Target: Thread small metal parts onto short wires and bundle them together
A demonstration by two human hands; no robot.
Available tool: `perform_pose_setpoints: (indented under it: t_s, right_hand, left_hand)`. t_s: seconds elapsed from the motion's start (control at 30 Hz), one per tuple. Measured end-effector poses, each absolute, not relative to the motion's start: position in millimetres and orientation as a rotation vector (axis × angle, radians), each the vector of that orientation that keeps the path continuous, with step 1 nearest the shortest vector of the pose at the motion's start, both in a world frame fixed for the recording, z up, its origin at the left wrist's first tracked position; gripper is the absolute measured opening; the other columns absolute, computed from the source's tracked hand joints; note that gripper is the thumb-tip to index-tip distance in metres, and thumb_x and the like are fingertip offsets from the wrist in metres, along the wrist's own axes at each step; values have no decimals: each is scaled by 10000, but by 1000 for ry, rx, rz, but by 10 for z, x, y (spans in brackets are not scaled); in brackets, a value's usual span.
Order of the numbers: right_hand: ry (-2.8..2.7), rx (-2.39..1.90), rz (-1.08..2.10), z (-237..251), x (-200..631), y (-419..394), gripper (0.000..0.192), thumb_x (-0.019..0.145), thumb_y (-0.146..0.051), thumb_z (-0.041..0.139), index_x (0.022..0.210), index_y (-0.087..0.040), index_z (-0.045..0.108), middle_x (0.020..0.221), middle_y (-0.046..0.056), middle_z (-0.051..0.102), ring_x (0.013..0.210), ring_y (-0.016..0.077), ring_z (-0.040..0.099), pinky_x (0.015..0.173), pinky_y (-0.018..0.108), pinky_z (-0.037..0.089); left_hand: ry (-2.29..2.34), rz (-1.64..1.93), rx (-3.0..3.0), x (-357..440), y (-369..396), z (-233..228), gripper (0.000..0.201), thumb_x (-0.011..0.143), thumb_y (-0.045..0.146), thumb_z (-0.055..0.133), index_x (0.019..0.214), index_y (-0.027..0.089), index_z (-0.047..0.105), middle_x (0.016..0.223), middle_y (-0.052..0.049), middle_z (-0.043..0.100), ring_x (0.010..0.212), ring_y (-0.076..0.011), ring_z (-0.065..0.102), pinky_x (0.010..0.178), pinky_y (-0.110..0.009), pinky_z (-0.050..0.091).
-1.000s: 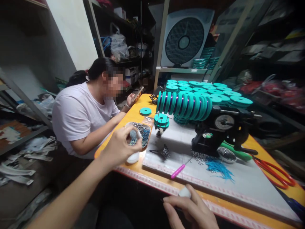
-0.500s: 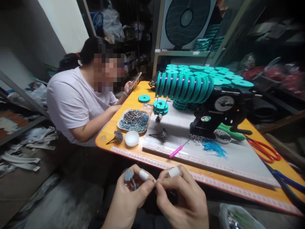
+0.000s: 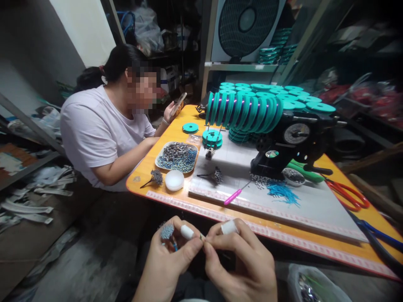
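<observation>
My left hand (image 3: 171,260) sits low in front of the orange table (image 3: 185,200) and grips a small grey bristly bundle (image 3: 167,231) in its palm. Its thumb and taped forefinger pinch a tiny piece (image 3: 202,238) together with my right hand (image 3: 242,262), whose forefinger also wears white tape. The two hands touch at the fingertips. On the table beyond them lie a tray of small grey and blue pieces (image 3: 176,157), a white round lid (image 3: 174,180) and a pink-handled tool (image 3: 233,196).
A person in a white shirt (image 3: 94,134) sits at the table's left end holding a phone (image 3: 177,104). Teal spools (image 3: 244,111) fill a black machine (image 3: 291,147). Red scissors (image 3: 348,195), blue strands (image 3: 281,193) and a white board (image 3: 277,197) lie to the right. A fan (image 3: 244,25) stands behind.
A second ago my left hand reached into the tray; it has come back down to my lap with a bundle and met my right hand. Since half a second ago little has moved.
</observation>
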State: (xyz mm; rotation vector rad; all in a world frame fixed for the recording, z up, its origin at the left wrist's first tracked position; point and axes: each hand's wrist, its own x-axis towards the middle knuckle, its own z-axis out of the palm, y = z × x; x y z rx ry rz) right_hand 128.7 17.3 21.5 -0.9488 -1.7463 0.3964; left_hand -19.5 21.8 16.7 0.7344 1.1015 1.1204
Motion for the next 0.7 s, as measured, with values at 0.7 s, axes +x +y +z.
perform_pose_setpoints:
  t_s: [0.7]
  right_hand:
    - [-1735,-1082,778,304,1357,288,142,922,-267,640,822,-194,710,753,-3,598,719,36,588,631,117,460]
  left_hand:
    - [1059,1322,826,-128,170,159,361,678,483,856,744,166,696,644,21,512,525,-21,407,464,-145,259]
